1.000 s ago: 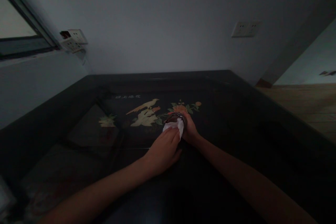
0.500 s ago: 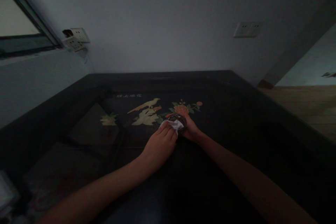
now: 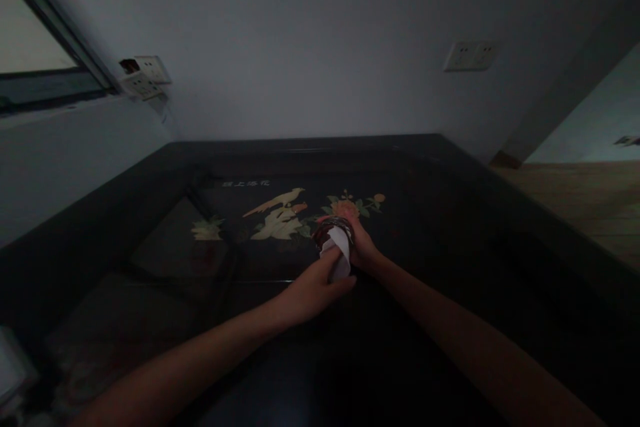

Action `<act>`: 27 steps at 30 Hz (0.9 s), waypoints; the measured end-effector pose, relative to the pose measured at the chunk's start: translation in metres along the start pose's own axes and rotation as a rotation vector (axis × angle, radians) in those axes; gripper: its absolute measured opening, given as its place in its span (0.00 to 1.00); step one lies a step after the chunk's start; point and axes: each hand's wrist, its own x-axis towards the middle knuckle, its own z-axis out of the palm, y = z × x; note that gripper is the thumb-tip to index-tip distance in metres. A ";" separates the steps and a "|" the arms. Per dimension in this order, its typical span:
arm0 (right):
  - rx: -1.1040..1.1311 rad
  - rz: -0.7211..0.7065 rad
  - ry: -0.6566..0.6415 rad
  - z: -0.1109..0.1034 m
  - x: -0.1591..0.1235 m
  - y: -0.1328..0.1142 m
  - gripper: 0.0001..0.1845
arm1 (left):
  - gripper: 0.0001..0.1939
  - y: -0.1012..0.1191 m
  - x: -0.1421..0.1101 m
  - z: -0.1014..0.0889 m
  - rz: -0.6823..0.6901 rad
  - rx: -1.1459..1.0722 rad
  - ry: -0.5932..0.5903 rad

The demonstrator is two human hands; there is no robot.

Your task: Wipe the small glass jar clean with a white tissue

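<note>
A round, dark brown, glossy vessel (image 3: 323, 232) is held over the middle of the black tabletop; its exact kind is hard to tell in the dim light. My right hand (image 3: 364, 245) is wrapped around its right side, with part of the fingers behind it. Against the vessel's near side and opening lies a white tissue (image 3: 341, 261). My left hand (image 3: 314, 288) has hold of this tissue, its fingers partly covered by it and its thumb pointing right, below the vessel. How far the tissue reaches inside cannot be made out.
The black table (image 3: 310, 145) bears a picture of a bird (image 3: 287, 197), flowers and writing. A pale wall (image 3: 310, 47) with sockets (image 3: 470, 56) stands behind it. At the lower left edge is a white object (image 3: 13, 363), cut off by the frame. Wooden floor shows at right.
My left hand has turned, so its thumb now shows on the right, and it sits slightly lower. The tissue hangs further down the near side. My right hand keeps its hold on the vessel.
</note>
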 end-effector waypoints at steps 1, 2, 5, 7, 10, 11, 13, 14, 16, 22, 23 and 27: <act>0.003 0.004 0.005 0.000 0.001 0.000 0.25 | 0.22 0.000 0.001 -0.001 -0.002 -0.020 0.001; 0.009 0.007 0.009 -0.001 0.001 0.000 0.25 | 0.21 -0.001 0.001 -0.001 0.002 -0.017 0.009; 0.032 0.011 0.008 -0.001 0.001 0.001 0.25 | 0.18 -0.005 0.001 -0.002 0.076 0.162 0.020; 0.034 0.015 -0.005 -0.002 0.001 0.000 0.25 | 0.17 -0.009 0.001 -0.003 0.160 0.380 0.033; 0.008 0.023 -0.014 -0.001 0.000 0.000 0.25 | 0.15 -0.014 0.002 -0.006 0.220 0.669 0.057; -0.001 0.025 -0.010 -0.002 0.000 0.000 0.25 | 0.13 -0.016 0.003 -0.007 0.226 0.742 0.067; -0.009 0.034 0.000 -0.002 0.000 -0.001 0.25 | 0.13 -0.019 0.004 -0.008 0.240 0.868 0.104; -0.009 0.041 0.001 -0.002 0.000 -0.001 0.25 | 0.14 -0.020 0.005 -0.008 0.254 0.922 0.132; 0.000 0.051 0.001 -0.003 0.001 -0.001 0.25 | 0.15 -0.023 0.005 -0.006 0.291 1.009 0.180; 0.025 0.048 -0.004 -0.004 0.001 0.001 0.25 | 0.15 -0.025 0.004 0.000 0.297 1.023 0.199; 0.021 0.041 0.000 -0.003 0.001 0.001 0.25 | 0.15 -0.023 0.004 0.000 0.285 0.980 0.186; 0.003 -0.003 0.008 -0.004 0.001 0.002 0.25 | 0.13 -0.013 0.004 -0.004 0.235 0.706 0.101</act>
